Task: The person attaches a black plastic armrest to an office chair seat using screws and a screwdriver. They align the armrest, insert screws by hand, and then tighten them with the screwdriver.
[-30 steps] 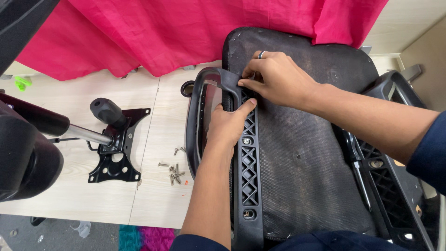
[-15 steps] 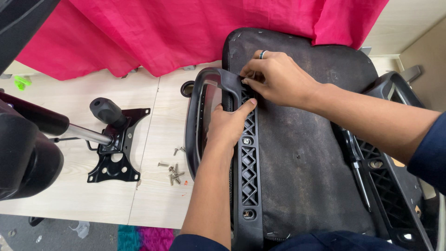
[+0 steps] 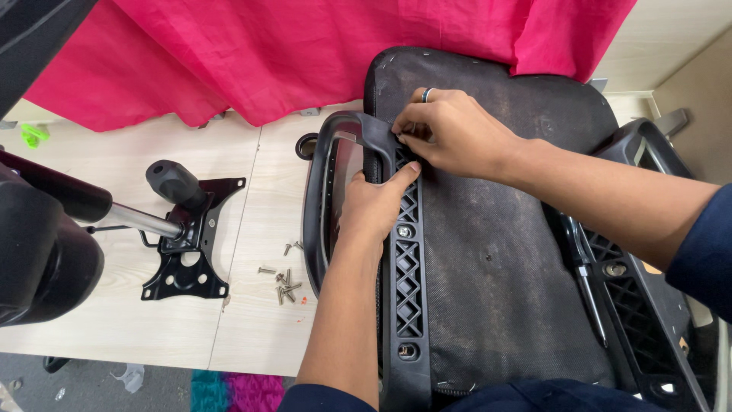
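Two hands working on an upturned chair seat lying at the right end of the surface. Left hand clamped on the black armrest, pressing its bracket against the seat's left edge; right hand pinching something small, unclear what, at the bracket's top. Fastening the armrest, by the look of it; needing a screw seated next. Lying near: loose screws, chair mechanism plate, pink cloth along the far edge. Nothing blocking.
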